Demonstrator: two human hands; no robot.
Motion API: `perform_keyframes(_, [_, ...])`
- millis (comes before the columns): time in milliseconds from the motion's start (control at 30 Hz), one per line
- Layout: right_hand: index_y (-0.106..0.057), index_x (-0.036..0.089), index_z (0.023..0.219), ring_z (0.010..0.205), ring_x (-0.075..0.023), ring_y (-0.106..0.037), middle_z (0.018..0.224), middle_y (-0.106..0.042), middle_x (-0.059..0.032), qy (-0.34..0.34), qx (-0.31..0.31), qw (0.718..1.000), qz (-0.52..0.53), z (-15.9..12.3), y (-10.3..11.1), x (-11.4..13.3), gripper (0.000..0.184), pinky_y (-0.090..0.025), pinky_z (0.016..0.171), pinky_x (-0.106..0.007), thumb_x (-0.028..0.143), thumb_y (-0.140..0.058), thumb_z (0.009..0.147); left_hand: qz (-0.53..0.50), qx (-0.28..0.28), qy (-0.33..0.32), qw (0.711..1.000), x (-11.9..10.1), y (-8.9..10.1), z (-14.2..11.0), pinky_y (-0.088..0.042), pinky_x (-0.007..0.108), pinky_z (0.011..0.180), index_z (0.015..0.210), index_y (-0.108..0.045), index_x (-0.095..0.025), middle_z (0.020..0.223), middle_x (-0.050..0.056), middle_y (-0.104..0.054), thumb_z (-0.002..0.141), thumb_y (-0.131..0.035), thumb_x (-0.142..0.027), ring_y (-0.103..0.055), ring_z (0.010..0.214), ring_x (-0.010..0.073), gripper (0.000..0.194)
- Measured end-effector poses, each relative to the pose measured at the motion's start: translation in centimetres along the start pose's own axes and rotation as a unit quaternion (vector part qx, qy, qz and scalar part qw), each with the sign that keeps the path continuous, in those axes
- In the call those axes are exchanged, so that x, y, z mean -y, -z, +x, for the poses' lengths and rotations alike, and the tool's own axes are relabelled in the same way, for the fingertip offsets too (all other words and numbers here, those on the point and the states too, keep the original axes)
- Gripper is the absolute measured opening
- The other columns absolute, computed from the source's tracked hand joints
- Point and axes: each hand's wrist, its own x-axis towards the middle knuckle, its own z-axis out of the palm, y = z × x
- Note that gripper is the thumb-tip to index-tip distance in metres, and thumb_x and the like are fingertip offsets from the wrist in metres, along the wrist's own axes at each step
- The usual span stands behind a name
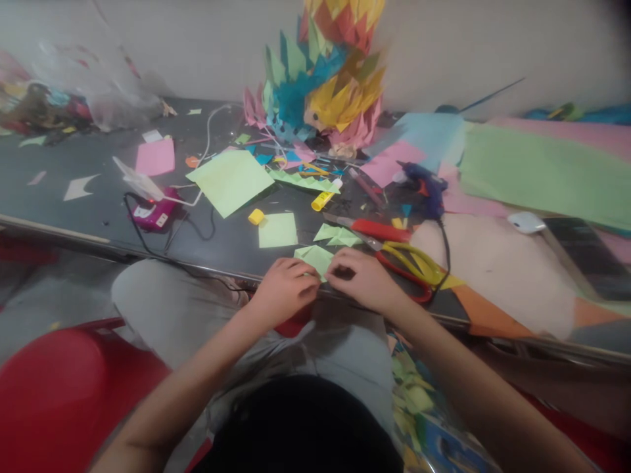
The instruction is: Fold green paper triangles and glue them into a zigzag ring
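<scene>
At the table's front edge, a small folded piece of light green paper (314, 257) is held between both hands. My left hand (286, 286) is closed, its fingers pressed on the paper's left side. My right hand (363, 276) pinches the right corner, thumb and index finger together. Just beyond lie another folded green paper piece (338, 234) and a flat green square (279, 230). Scissors with red handles (382, 230) and a yellow-handled pair (414, 259) rest right of my right hand. A yellow glue stick (323, 199) lies behind, its yellow cap (256, 216) to the left.
A large green sheet (231, 180) and a purple power socket (155, 210) with cords are at left. A blue glue gun (426, 187), stacked coloured paper (537, 167) and a phone (589, 253) occupy the right. A tall folded-paper model (320, 79) stands at the back.
</scene>
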Motion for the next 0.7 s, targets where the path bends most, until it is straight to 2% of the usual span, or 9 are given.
perform_keyframes(167, [-0.058,0.019,0.073,0.072,-0.0147,-0.054,0.078,-0.054,-0.0016,-0.012,0.026,0.999,-0.034,0.1,0.4,0.3,0.009,-0.042,0.065,-0.026,0.025,-0.064,0.072,0.054,0.001,-0.039,0.998,-0.5,0.2,-0.5,-0.047,0.034,0.083,0.087,-0.066,-0.017,0.09,0.005,-0.066,0.081,-0.055,-0.019,-0.059,0.092,0.0188,0.013])
perform_keyframes(300, [-0.057,0.019,0.076,0.071,-0.0142,-0.054,0.078,-0.056,-0.0018,-0.003,0.05,0.999,-0.007,0.4,1.0,-0.2,0.007,-0.043,0.065,-0.026,0.023,-0.062,0.073,0.06,0.023,-0.042,0.997,-0.4,0.6,-0.4,-0.047,0.032,0.079,0.081,-0.067,-0.019,0.089,0.004,-0.066,0.083,-0.052,-0.021,-0.06,0.091,0.0181,0.015])
perform_keyframes(467, [-0.057,0.018,0.079,0.07,-0.0136,-0.055,0.076,-0.059,-0.0013,-0.019,0.082,0.996,0.033,0.4,2.0,-0.4,0.005,-0.043,0.065,-0.026,0.018,-0.057,0.074,0.038,0.04,-0.053,0.997,-0.1,1.2,-0.5,-0.048,0.034,0.083,0.088,-0.067,-0.019,0.095,0.004,-0.067,0.084,-0.053,-0.021,-0.061,0.094,0.0192,0.015])
perform_keyframes(533, [-0.057,0.018,0.079,0.07,-0.0139,-0.055,0.077,-0.059,-0.0018,-0.018,0.083,0.996,0.04,0.4,2.2,-0.4,0.005,-0.044,0.065,-0.026,0.018,-0.057,0.075,0.006,0.049,-0.057,0.997,0.3,1.4,-0.5,-0.048,0.034,0.086,0.095,-0.066,-0.018,0.098,0.005,-0.067,0.086,-0.051,-0.02,-0.06,0.096,0.0185,0.017])
perform_keyframes(633, [-0.059,0.017,0.081,0.071,-0.0143,-0.055,0.078,-0.059,-0.0026,-0.003,0.083,0.996,0.04,0.4,2.1,-0.6,0.006,-0.045,0.065,-0.027,0.02,-0.057,0.076,-0.031,0.044,-0.029,0.998,1.1,1.8,-0.2,-0.047,0.035,0.092,0.112,-0.059,-0.018,0.114,0.007,-0.063,0.087,-0.049,-0.016,-0.058,0.105,0.0178,0.027])
perform_keyframes(700, [-0.059,0.018,0.082,0.072,-0.0143,-0.055,0.08,-0.059,-0.003,0.008,0.08,0.996,0.04,0.3,2.0,-0.7,0.006,-0.045,0.066,-0.027,0.02,-0.057,0.077,-0.033,0.06,-0.019,0.997,1.5,2.1,0.4,-0.045,0.037,0.095,0.117,-0.056,-0.018,0.121,0.008,-0.06,0.086,-0.05,-0.015,-0.054,0.112,0.0189,0.032])
